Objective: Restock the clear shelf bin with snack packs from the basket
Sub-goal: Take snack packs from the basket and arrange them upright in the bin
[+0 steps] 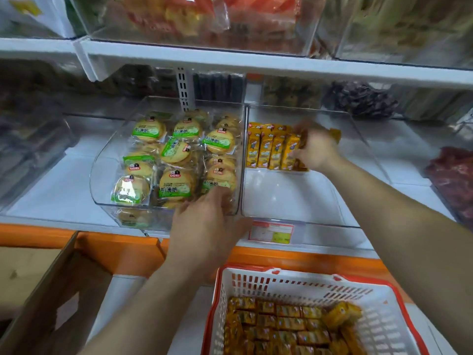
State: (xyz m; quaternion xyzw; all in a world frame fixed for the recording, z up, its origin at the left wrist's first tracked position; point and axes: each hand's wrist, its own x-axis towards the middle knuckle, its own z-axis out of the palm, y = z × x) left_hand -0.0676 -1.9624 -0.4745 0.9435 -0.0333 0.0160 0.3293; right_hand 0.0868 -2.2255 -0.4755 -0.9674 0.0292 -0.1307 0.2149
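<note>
A clear shelf bin (289,196) on the middle shelf holds a short row of yellow snack packs (271,149) standing upright at its back left; the front of the bin is bare. My right hand (316,147) reaches deep into this bin and is closed on yellow snack packs at the right end of that row. My left hand (207,226) rests with spread fingers on the front corner between this bin and the neighbouring one, holding nothing. A white basket with an orange rim (399,298) sits at the bottom, with several yellow snack packs (286,326) in it.
The clear bin to the left (107,175) is full of round green-labelled biscuit packs. A price tag (271,233) hangs on the shelf's front edge. A brown cardboard box (51,290) stands at the lower left. More clear bins of dark snacks line the shelves around.
</note>
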